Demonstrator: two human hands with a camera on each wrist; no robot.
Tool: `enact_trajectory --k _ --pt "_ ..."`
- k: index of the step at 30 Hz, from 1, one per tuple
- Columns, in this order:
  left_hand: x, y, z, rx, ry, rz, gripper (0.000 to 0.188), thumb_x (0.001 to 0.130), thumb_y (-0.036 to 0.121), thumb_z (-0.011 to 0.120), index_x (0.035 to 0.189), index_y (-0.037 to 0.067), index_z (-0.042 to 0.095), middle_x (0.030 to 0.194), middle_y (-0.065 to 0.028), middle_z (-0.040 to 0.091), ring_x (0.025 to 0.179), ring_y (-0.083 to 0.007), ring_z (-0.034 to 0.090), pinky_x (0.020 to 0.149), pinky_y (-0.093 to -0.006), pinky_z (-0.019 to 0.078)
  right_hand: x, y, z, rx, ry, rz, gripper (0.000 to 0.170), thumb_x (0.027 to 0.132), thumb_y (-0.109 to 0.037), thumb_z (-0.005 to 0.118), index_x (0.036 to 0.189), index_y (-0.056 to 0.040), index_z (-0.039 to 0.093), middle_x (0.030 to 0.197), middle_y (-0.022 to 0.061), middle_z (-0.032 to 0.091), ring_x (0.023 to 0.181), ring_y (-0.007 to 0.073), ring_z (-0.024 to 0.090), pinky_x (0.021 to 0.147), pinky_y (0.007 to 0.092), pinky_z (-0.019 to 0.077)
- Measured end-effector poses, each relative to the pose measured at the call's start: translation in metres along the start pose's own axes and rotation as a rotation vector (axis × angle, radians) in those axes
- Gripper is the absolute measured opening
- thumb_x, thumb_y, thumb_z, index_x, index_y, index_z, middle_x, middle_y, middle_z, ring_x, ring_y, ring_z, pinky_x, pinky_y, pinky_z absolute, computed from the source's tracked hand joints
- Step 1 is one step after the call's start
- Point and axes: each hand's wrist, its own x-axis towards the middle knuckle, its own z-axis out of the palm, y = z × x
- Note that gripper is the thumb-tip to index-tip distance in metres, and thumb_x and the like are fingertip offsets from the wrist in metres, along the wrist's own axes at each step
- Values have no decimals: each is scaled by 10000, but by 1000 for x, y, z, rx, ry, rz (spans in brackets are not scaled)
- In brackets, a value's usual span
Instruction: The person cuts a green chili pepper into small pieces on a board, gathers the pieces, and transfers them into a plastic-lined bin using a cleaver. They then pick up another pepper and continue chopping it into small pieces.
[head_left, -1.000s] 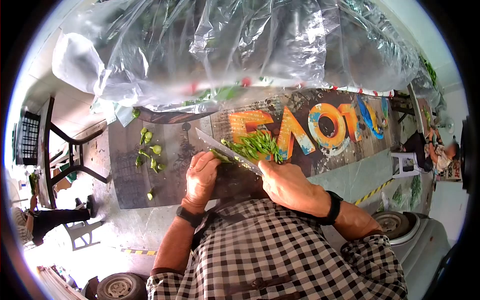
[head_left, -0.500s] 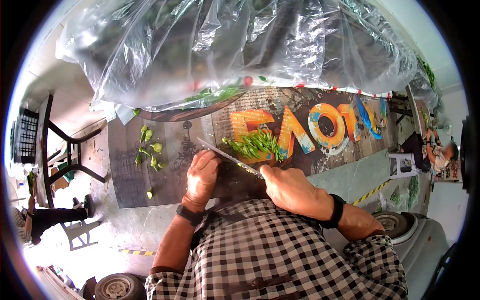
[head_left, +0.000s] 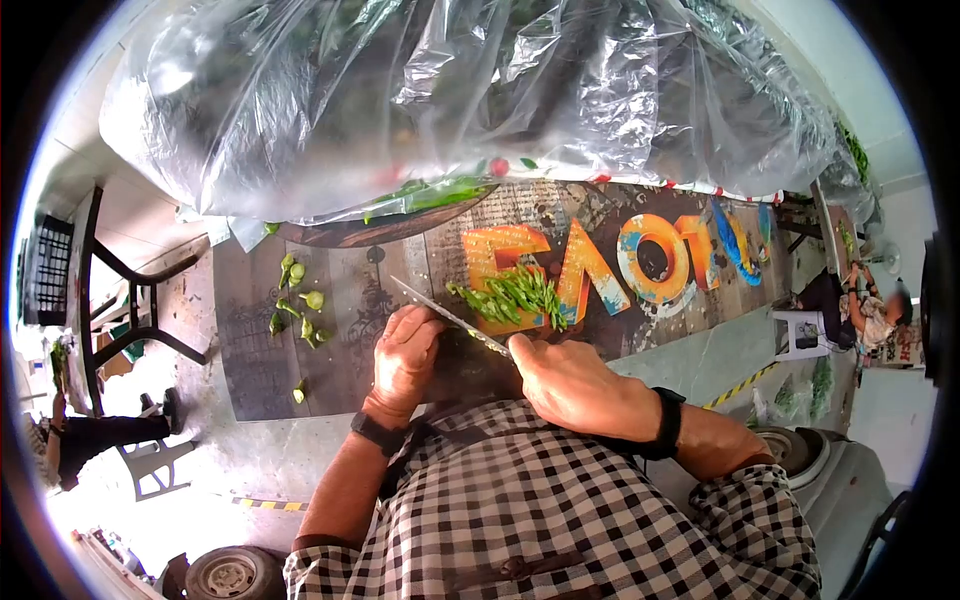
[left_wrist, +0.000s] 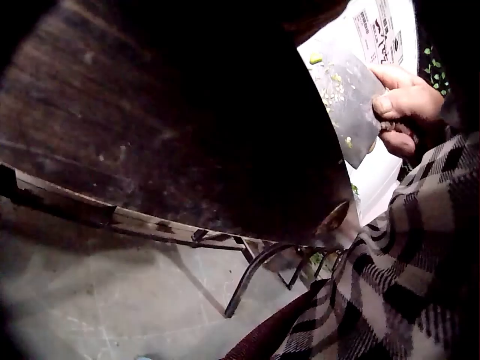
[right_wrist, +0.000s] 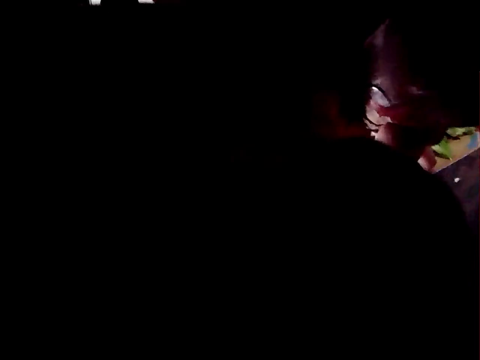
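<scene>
My right hand grips a kitchen knife by its handle. In the head view the blade appears narrow and slants toward the left hand. Green bits cling to the flat of the knife blade in the left wrist view. My left hand has its fingers curled, fingertips right beside the blade; I cannot tell what they hold. Just beyond the knife lies a pile of green vegetable strips. Several light green stem ends lie to the left. The right wrist view is mostly dark.
A patterned table with large orange letters carries the work. Clear plastic sheeting drapes across its far side. Seated people are at far left and right. A grey stool and a wheel are lower left.
A green piece seen at the left fingertips is now out of sight. The knife's broad side has turned out of view and its handle end has shifted slightly left and toward the body. The strip pile stays put.
</scene>
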Motion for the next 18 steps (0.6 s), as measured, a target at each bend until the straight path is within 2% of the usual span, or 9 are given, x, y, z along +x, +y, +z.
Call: enact_trajectory --k 2,5,8,9,12,13,16,17,18 --pt "0 1 0 -2 1 -8 271 676 -121 634 881 49 681 975 -92 663 960 -314 634 827 -373 530 4 0 1 29 33 -32 243 784 -4 592 942 86 432 617 159 562 545 340 607 453 425 446" --pt "1 1 -1 6 2 -4 260 680 -106 628 880 54 678 984 -87 657 967 -308 629 826 -371 533 15 -9 -7 -2 -36 16 216 793 -2 580 932 76 433 619 173 562 550 348 612 459 436 459" --pt "1 0 0 24 -2 10 238 691 -74 617 880 59 670 994 -79 644 977 -297 621 827 -366 537 34 -3 9 -13 62 -33 204 805 -13 574 933 61 434 621 168 571 529 351 608 450 440 462" --pt "1 1 -1 13 -11 0 240 689 -74 616 882 59 669 996 -80 643 982 -299 618 832 -368 535 42 -3 16 -23 136 -53 187 818 -24 571 933 40 438 618 157 574 514 341 606 436 429 457" --pt "-1 2 -1 18 -20 -12 249 676 -93 629 871 55 674 981 -85 647 960 -305 621 822 -372 530 52 -2 22 -133 203 -65 155 848 -54 570 931 29 468 566 124 580 487 273 622 402 385 452" --pt "-1 2 0 21 -20 -12 253 671 -103 636 865 53 678 973 -87 650 946 -307 624 815 -373 528 51 0 25 -72 180 -39 182 824 -14 562 949 22 434 591 139 545 536 346 599 438 428 436" --pt "0 2 0 39 -1 -3 229 674 -93 640 848 53 671 955 -82 642 922 -301 622 803 -371 526 31 20 27 80 225 -124 198 816 -10 562 959 24 429 568 122 512 488 327 553 432 450 398" --pt "0 1 1 42 8 4 223 677 -91 642 844 53 670 952 -80 640 917 -298 622 799 -370 526 20 23 26 74 244 -135 199 811 -9 571 951 26 434 568 105 482 470 287 518 438 431 372" --pt "0 0 3 44 17 12 217 679 -89 644 841 53 668 950 -79 638 912 -295 621 794 -370 526 9 25 24 80 191 -95 176 809 -5 564 927 27 436 599 131 509 496 311 541 448 437 395"
